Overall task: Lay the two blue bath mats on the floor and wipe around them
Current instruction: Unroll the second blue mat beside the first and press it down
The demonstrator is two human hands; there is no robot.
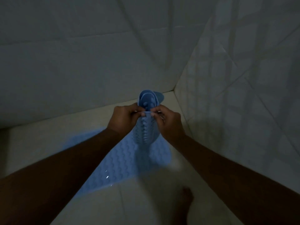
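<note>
Dim bathroom corner, pale tiled floor (pixel 40 143) meeting pale tiled walls (pixel 81 62). Held up at mid-frame: a light blue rubbery bath mat (pixel 146 130) with a wavy raised pattern, curled lengthwise into a loose roll, round suction cups showing inside its upper end. Pinched at the near top edge by the left hand (pixel 123 118) and the right hand (pixel 168 122), fingers and thumbs curled onto the rim from either side, fingertips almost meeting. Beneath, flat on the floor along the left wall: a second light blue bath mat (pixel 116 164) with the same wavy pattern, partly hidden by the left forearm (pixel 73 159) and the hanging roll. Lower right, on tile, apart from the flat mat: a bare foot (pixel 188 198).
</note>
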